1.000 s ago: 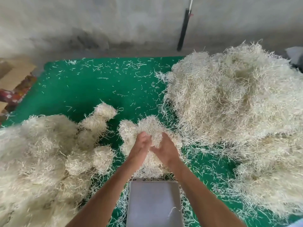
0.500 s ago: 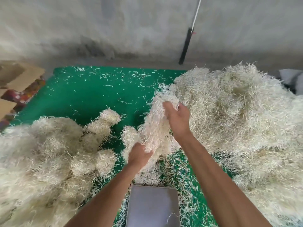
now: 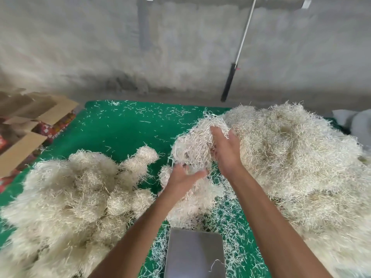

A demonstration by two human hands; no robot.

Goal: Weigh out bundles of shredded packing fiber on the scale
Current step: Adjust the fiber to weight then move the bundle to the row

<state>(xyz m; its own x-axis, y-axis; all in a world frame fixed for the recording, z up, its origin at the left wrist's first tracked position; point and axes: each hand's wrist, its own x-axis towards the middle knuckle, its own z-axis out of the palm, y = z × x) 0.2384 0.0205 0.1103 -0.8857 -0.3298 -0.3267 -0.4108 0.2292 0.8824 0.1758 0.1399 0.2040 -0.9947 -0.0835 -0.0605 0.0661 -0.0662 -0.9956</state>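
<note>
Hands: two, left hand [image 3: 183,177], right hand [image 3: 225,151], holding one fiber bundle [image 3: 192,145].

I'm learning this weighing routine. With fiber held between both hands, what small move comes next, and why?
Probably draw the clump of fiber back and lower it onto the scale pan. The right hand and left hand hold it up above the green mat, and the pan carries only a stray strand.
</note>
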